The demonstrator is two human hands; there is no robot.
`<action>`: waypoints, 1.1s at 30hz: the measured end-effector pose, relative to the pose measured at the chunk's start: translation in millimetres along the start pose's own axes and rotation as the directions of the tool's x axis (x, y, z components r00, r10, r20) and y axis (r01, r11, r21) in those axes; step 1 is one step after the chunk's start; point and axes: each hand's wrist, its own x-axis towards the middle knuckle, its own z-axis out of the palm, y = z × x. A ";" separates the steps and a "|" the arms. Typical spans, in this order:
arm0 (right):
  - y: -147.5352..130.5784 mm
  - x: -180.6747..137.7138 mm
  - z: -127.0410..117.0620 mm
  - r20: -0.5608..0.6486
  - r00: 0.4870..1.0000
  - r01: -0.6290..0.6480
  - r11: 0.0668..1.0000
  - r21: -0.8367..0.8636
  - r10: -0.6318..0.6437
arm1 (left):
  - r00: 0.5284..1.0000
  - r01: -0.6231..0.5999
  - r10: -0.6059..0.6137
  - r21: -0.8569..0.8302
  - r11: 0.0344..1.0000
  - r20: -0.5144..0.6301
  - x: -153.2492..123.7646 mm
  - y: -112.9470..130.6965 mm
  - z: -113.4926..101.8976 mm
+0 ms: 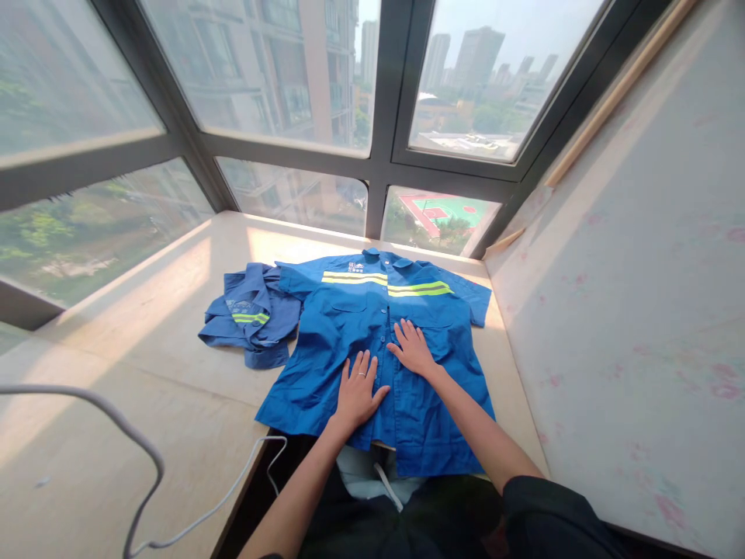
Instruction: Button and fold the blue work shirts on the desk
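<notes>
A blue short-sleeved work shirt (pixel 343 326) lies spread front side up, its collar toward the window and its hem over the near edge of the sill. Yellow and silver reflective bands cross its chest, and buttons run down the middle. My left hand (pixel 358 392) rests flat on the lower front, fingers spread, with a ring on one finger. Higher up and to the right, my right hand (pixel 414 349) lies flat below the chest band, its fingers also apart. Left of the shirt is a second blue garment (pixel 256 318), bunched or loosely folded, with a similar yellow band.
The pale window sill (pixel 163 349) carries both garments. Grey-framed windows (pixel 381 109) rise behind and to the left. A flower-patterned wall (pixel 628 310) bounds the right side. A grey cable (pixel 140 442) loops across the lower left, near the sill's edge.
</notes>
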 end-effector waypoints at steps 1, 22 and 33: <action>0.1 4.6 0.4 0.007 1.000 -0.004 1.000 -0.002 0.004 | 1.000 -0.002 0.002 0.000 1.000 -0.011 3.1 -2.3 0.0; 3.9 46.4 -0.5 -0.080 0.991 -0.104 0.994 0.034 0.106 | 0.997 0.035 -0.033 0.028 0.999 -0.076 -3.1 -2.5 -0.8; -3.6 -5.5 -22.6 -0.062 0.998 -0.016 0.999 0.043 0.019 | 0.998 0.054 -0.054 -0.002 0.999 0.020 -9.6 -2.3 -3.6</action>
